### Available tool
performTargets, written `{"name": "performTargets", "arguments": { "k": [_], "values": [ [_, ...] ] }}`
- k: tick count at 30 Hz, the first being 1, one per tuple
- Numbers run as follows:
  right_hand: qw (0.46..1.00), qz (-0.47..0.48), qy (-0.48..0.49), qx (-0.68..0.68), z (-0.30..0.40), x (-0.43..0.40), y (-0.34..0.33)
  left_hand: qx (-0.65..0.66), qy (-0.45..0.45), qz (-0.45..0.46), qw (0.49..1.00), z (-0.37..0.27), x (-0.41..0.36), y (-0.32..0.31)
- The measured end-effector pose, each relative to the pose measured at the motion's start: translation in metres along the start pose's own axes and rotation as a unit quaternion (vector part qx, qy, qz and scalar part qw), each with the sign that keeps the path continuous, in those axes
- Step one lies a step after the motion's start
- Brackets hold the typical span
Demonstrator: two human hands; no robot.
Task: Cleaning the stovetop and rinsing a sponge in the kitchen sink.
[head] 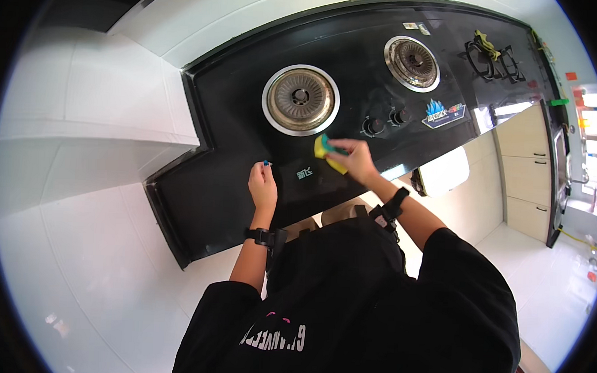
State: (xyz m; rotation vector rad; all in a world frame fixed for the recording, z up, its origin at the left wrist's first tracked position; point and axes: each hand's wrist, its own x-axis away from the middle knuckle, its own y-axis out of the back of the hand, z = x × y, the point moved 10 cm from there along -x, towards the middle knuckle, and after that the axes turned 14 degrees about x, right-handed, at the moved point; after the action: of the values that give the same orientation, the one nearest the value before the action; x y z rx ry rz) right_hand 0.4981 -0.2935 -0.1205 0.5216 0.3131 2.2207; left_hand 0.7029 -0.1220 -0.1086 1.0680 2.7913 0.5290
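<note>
My right hand (pixel 360 161) grips a yellow and green sponge (pixel 321 146), slightly blurred, on or just over the black glass cooktop (pixel 230 148). The sponge is just below the near rim of the left burner (pixel 300 100), whose pot support is off. To its left, my left hand (pixel 263 187) has its fingers curled, with a small blue object (pixel 266 163) at the fingertips. Most of that object is hidden, so its kind is unclear. Two control knobs (pixel 373 126) are up and right of my right hand.
The right burner (pixel 412 64) also has its pot support off. Black pot supports (pixel 491 62) rest on the counter farther right, a yellow-green cloth (pixel 486 44) over them. A sticker (pixel 442 114) marks the cooktop's front. White tiled wall (pixel 102 93) bounds the left. Cabinet drawers (pixel 523 181) stand right.
</note>
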Motion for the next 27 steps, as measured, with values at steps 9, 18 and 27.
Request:
{"name": "performTargets", "arguments": {
  "k": [9,18,27],
  "values": [
    [0.992,-0.103,0.019,0.069,0.027,-0.215,0.158,-0.177,-0.023,-0.212,0.961,0.019,0.036,-0.015],
    [0.834,-0.054,0.293,0.465,0.051,-0.322,0.100,-0.210,-0.007,-0.233,0.950,0.020,0.037,-0.019],
    [0.647,0.098,0.421,0.628,0.011,-0.148,0.069,-0.229,-0.009,-0.245,0.942,0.021,0.037,-0.020]
  ]
}}
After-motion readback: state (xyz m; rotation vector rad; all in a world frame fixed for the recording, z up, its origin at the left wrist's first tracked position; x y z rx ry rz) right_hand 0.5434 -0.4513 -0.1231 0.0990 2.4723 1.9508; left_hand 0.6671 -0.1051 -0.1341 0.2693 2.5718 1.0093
